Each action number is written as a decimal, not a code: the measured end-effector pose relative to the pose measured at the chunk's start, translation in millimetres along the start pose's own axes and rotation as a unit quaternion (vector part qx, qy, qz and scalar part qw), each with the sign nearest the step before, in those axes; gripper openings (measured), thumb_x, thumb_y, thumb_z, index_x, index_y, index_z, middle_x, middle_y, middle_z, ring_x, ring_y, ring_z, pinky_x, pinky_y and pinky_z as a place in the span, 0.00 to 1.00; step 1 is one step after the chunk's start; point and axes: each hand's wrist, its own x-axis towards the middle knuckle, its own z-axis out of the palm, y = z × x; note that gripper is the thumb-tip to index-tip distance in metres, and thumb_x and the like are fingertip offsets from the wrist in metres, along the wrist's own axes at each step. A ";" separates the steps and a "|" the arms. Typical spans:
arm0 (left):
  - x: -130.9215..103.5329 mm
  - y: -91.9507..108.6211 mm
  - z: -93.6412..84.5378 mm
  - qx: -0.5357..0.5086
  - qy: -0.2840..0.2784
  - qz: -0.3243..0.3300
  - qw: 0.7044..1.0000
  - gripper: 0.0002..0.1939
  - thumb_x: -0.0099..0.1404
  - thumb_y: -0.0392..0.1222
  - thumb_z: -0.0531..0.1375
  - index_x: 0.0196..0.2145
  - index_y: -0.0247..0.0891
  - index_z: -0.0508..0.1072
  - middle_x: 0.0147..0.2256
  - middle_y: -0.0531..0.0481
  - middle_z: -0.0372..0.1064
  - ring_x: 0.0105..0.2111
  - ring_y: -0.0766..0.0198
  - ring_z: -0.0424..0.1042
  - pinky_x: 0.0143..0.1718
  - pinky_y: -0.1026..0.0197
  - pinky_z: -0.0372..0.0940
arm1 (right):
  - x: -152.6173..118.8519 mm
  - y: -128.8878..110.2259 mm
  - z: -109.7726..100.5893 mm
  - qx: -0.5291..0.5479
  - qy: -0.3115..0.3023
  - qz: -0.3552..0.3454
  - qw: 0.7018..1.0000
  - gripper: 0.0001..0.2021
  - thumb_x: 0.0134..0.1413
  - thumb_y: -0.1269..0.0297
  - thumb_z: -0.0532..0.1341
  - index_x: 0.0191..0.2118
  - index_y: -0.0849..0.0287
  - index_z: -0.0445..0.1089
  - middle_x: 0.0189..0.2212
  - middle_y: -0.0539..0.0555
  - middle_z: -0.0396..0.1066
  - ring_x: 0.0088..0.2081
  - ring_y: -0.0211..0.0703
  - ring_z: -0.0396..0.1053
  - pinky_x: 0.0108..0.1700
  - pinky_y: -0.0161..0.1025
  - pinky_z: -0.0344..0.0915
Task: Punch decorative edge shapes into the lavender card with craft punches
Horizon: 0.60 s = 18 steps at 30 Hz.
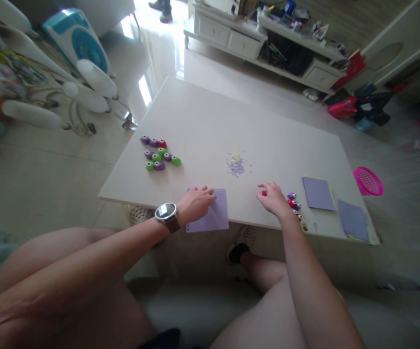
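Observation:
My left hand [199,201], with a watch on the wrist, lies with its fingers spread on a lavender sheet of paper [218,213]. The sheet overhangs the table's front edge, and small holes show along its lower left side. Between the fingers of my right hand [273,198] is a small red craft punch [264,193], held just above or on the table; which one I cannot tell. Several red and purple craft punches [292,203] stand beside that wrist, partly hidden by it. Purple and yellow paper bits [236,166] are scattered farther back, between the two hands.
Several purple, green and red punches [158,156] are grouped at the left of the white table [202,116]. A purple paper stack [318,194] and a wrapped purple pack [354,221] lie at the right. Beyond that edge stands a pink basket [368,181].

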 end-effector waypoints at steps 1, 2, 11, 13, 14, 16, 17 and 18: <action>0.7 -0.1 -0.6 0.000 0.003 -0.011 1.000 0.12 0.68 0.33 0.59 0.49 0.39 0.75 0.51 0.41 0.73 0.52 0.51 0.71 0.49 0.51 0.67 | 1.0 -1.1 0.2 0.005 0.012 -0.006 1.000 0.20 0.61 0.65 0.61 0.57 0.60 0.76 0.53 0.64 0.72 0.56 0.56 0.69 0.63 0.48 0.64; 1.6 -0.3 -0.8 -0.001 0.009 -0.024 1.000 0.12 0.69 0.34 0.60 0.49 0.38 0.75 0.51 0.40 0.72 0.51 0.50 0.71 0.48 0.51 0.67 | 1.7 -1.7 0.8 0.005 0.019 -0.008 1.000 0.19 0.60 0.66 0.62 0.56 0.61 0.77 0.54 0.65 0.72 0.57 0.57 0.69 0.63 0.49 0.64; 13.7 -5.1 4.5 0.003 0.037 -0.132 0.991 0.17 0.69 0.42 0.65 0.52 0.34 0.73 0.54 0.34 0.70 0.54 0.45 0.70 0.50 0.48 0.68 | -7.0 -31.4 4.3 0.145 -0.048 -0.114 0.982 0.12 0.60 0.76 0.62 0.46 0.59 0.80 0.47 0.60 0.80 0.43 0.45 0.78 0.50 0.41 0.73; 15.6 -4.3 2.3 -0.002 0.022 -0.142 0.990 0.17 0.68 0.41 0.66 0.51 0.33 0.72 0.52 0.35 0.72 0.54 0.45 0.70 0.52 0.48 0.68 | -10.3 -41.2 2.8 0.189 -0.067 -0.147 0.969 0.09 0.61 0.73 0.64 0.45 0.57 0.80 0.46 0.58 0.80 0.42 0.44 0.78 0.47 0.38 0.73; 16.2 -3.8 1.2 -0.003 0.014 -0.145 0.989 0.17 0.67 0.41 0.66 0.51 0.33 0.72 0.51 0.35 0.73 0.54 0.45 0.70 0.52 0.48 0.67 | -11.6 -44.7 2.0 0.198 -0.069 -0.157 0.965 0.08 0.61 0.72 0.65 0.44 0.57 0.80 0.46 0.57 0.81 0.42 0.44 0.78 0.47 0.38 0.73; 16.7 -2.9 -0.3 -0.006 0.000 -0.146 0.989 0.17 0.66 0.40 0.67 0.51 0.33 0.73 0.50 0.36 0.75 0.54 0.45 0.70 0.53 0.48 0.67 | -13.4 -48.7 0.9 0.191 -0.067 -0.167 0.965 0.08 0.59 0.73 0.67 0.43 0.56 0.80 0.45 0.57 0.81 0.44 0.45 0.78 0.49 0.39 0.73; 16.9 -2.7 -0.5 -0.007 -0.003 -0.146 0.989 0.17 0.66 0.40 0.67 0.50 0.33 0.73 0.50 0.36 0.75 0.53 0.45 0.70 0.53 0.48 0.67 | -14.2 -49.5 0.6 0.180 -0.066 -0.168 0.967 0.09 0.58 0.74 0.67 0.43 0.56 0.80 0.45 0.56 0.81 0.45 0.46 0.78 0.50 0.40 0.72; 17.0 -2.7 -0.3 -0.008 -0.003 -0.143 0.990 0.16 0.65 0.40 0.67 0.50 0.34 0.74 0.50 0.36 0.75 0.53 0.46 0.70 0.53 0.49 0.67 | -14.9 -50.0 0.4 0.168 -0.069 -0.169 0.969 0.10 0.58 0.76 0.66 0.42 0.56 0.80 0.44 0.56 0.82 0.46 0.46 0.78 0.51 0.40 0.71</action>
